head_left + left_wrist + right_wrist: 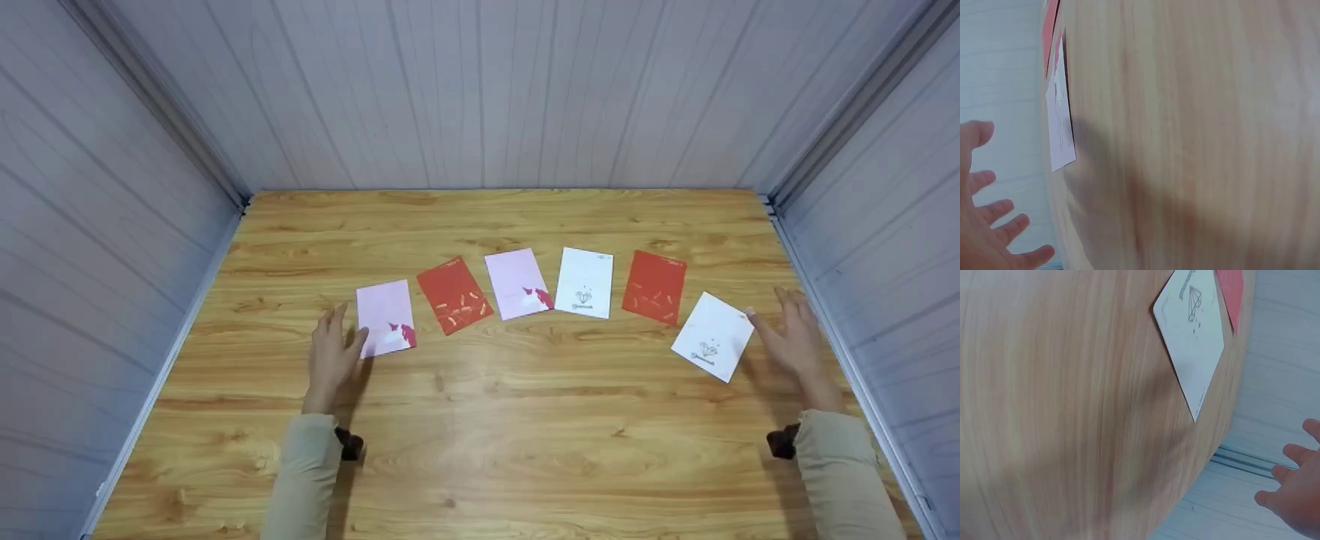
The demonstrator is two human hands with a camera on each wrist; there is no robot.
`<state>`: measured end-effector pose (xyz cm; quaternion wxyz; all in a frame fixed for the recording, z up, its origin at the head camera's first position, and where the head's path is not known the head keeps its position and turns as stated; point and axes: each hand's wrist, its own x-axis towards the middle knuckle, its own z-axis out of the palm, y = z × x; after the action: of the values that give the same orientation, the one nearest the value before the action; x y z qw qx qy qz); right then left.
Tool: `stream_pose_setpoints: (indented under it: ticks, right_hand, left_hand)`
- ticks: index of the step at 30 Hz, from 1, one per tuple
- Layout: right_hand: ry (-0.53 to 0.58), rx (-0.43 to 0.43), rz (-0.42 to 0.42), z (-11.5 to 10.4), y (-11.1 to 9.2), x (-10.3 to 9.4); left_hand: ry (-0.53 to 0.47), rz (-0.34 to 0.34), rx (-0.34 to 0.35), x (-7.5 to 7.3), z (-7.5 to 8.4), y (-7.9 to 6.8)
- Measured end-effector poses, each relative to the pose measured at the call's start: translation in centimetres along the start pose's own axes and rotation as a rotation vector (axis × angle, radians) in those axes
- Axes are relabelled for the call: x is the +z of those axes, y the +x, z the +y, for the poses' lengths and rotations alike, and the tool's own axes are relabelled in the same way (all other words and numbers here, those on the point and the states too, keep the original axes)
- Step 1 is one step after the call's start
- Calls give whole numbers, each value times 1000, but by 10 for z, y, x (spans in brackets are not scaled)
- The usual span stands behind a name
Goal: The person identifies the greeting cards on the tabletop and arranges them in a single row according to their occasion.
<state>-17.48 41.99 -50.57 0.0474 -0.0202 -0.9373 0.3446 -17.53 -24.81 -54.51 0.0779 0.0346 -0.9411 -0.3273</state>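
Observation:
Several flat cards lie in an arc on the wooden table. My left hand [331, 351], fingers spread, hovers beside the leftmost pink card [384, 315], its thumb overlapping that card's edge in the head view. The left wrist view shows the hand [988, 219] raised off the tabletop, holding nothing. At the other end, my right hand [795, 337] is held with fingers apart beside the tilted white card [709, 341], thumb at its upper right corner. In the right wrist view this white card [1190, 337] lies flat, apart from the fingers.
Between the end cards lie a red card [455, 295], a second pink card [517, 281], a second white card [581, 274] and another red card [654, 287]. Pale panel walls stand at the back [480, 97], left [90, 225] and right [885, 225] of the table [510, 435].

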Motion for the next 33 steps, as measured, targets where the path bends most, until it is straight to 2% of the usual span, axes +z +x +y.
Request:
stream_pose_setpoints:
  ticks: [6,10,13,16,19,21,25,30,33]
  right_hand:
    - [379,195,-12,-9,-1,1]
    - [666,280,33,-15,2,4]
    - [951,336,49,-21,4,10]
    - [1250,377,27,-26,8,16]
    - [1451,409,-23,-31,11,24]
    - [1515,424,-56,-35,12,30]
    - [1549,474,-110,-44,16,49]
    - [1521,517,-169,-62,19,76]
    - [1470,504,-207,-75,21,93]
  left_hand:
    - [-166,45,-168,-3,-1,-2]
    - [-235,37,-275,-5,0,-3]
    - [-255,23,-328,-6,1,-3]
    - [-278,6,-366,-5,1,-4]
    - [-290,-6,-383,-4,0,-6]
    - [-282,-7,-378,-3,0,-7]
    - [-252,13,-367,-1,0,-8]
    - [-247,9,-381,0,0,-9]
    - [-238,-5,-386,1,0,-10]
